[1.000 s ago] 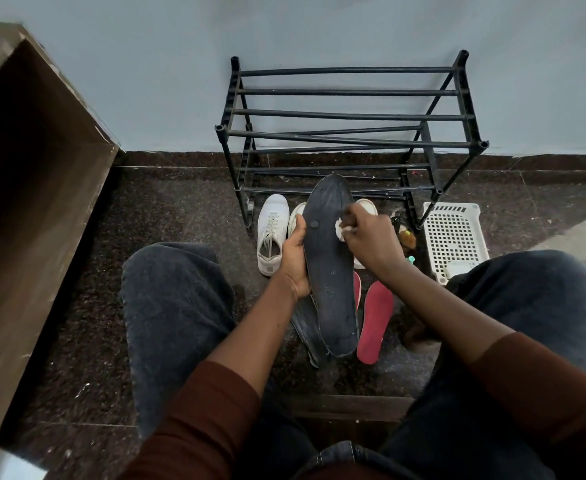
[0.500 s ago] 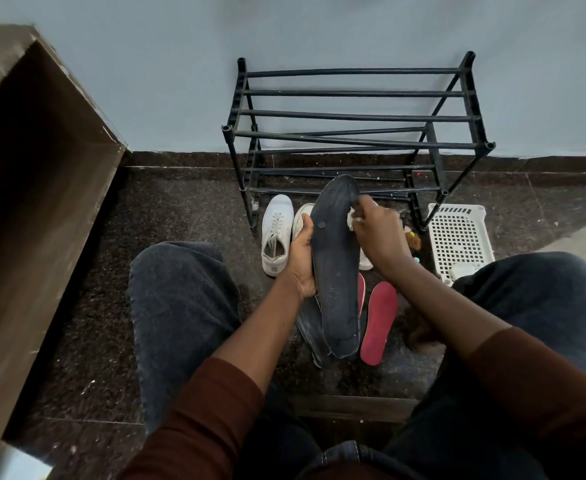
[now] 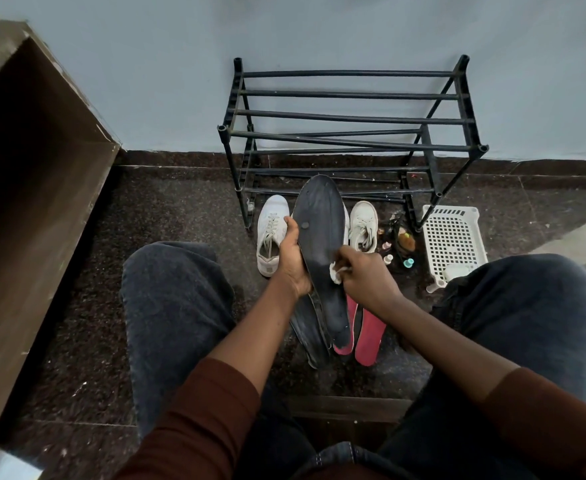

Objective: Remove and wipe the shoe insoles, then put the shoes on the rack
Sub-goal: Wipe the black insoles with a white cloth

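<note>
While I wipe the black insole [image 3: 321, 237], the shoes wait on the floor.
My left hand [image 3: 293, 259] grips its edge; my right hand [image 3: 364, 277] pinches a white wipe [image 3: 336, 271] on it. Another dark insole [image 3: 307, 332] and two red insoles [image 3: 369, 332] lie below. Both white shoes [image 3: 271, 237] stand before the rack [image 3: 350, 133], which holds nothing yet. I can read no writing.

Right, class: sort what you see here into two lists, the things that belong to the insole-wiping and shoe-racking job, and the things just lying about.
Job in hand:
dark insole, gripped by the left hand
white wipe, pinched by the right hand
second dark insole
pink insoles
white shoes
black rack

Lying about:
white basket
small bottles
brown cabinet
</note>
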Motion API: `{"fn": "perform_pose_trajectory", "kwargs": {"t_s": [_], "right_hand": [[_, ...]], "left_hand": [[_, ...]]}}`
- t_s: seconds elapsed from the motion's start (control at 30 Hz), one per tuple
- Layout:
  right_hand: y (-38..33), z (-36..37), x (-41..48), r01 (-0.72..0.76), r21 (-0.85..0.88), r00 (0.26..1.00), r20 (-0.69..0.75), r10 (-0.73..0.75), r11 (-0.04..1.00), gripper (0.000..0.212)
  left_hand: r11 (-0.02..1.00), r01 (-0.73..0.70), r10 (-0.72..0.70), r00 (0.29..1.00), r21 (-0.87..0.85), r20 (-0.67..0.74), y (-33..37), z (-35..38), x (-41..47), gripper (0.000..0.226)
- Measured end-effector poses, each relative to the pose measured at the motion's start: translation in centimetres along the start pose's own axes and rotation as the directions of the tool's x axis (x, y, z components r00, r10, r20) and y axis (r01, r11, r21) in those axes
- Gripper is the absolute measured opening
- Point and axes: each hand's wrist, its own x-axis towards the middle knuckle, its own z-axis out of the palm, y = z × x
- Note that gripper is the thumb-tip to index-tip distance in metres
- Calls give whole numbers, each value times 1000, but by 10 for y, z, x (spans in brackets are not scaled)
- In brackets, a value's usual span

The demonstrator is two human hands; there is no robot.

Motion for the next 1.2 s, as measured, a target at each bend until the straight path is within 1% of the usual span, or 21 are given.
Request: {"fn": "perform_pose_trajectory", "kwargs": {"t_s": [0.07,0.17,0.27,0.37,0.47,0.53,0.67,0.77,0.87,1.0,1.1,1.2], "right_hand": [[-2,1,1,12,-27,1000,-9,-13,1000,18],[-6,-1,13,-8,-57,997,-83,4,998,19],[-9,-9,34,-75,-44,987,-146,68,996,21],[-12,-19,52,-118,-43,975,-197,108,992,19],[-15,-26,62,-125,-44,969,-220,113,991,20],[-16,-26,63,-130,-23,966,-229,121,991,22],[-14,-21,49,-190,108,960,-190,208,976,24],[-12,-18,37,-207,189,960,-149,237,960,22],[-11,-17,34,-264,287,942,-130,310,921,23],[-13,-19,34,-325,376,921,-85,381,868,25],[-13,-22,34,-318,393,929,-53,367,863,25],[-17,-26,32,-227,329,968,-29,250,917,27]], "left_hand": [[1000,-6,6,1000,0,4,3,-1,1,82],[1000,12,-12,1000,13,26,5,-1,-2,82],[1000,27,-28,998,9,62,1,0,-6,79],[1000,30,-30,998,1,63,0,0,-7,79],[1000,11,-12,998,14,61,3,-1,-6,82],[1000,-4,4,999,4,51,3,-2,-6,79],[999,-27,27,999,-19,25,1,-2,-5,67],[1000,-22,22,999,-21,27,-1,-1,-5,65],[1000,-5,6,999,-14,36,-1,-2,-4,62],[999,12,-14,999,34,44,6,-5,-3,51],[996,23,-30,996,84,83,16,-6,-4,50],[987,20,-45,988,162,147,28,-3,-4,51]]}}
